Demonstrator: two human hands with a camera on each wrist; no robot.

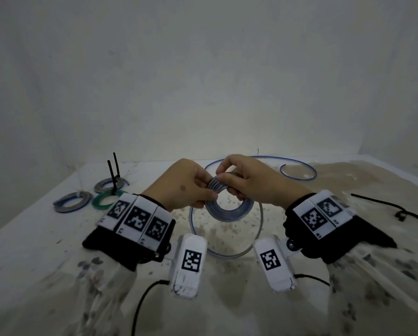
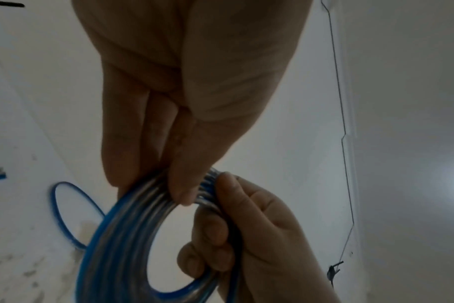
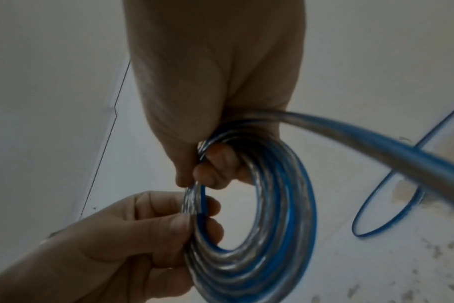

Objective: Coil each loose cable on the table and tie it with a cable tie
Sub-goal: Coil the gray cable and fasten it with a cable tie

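Head view high, forward-down — wrist views close, both on the coil (image 2: 132, 235).

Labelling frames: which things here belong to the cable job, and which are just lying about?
In the job: blue cable coil gripped by left hand and right hand; its loose tail; three tied coils; black cable ties.
Lying about: stained table.
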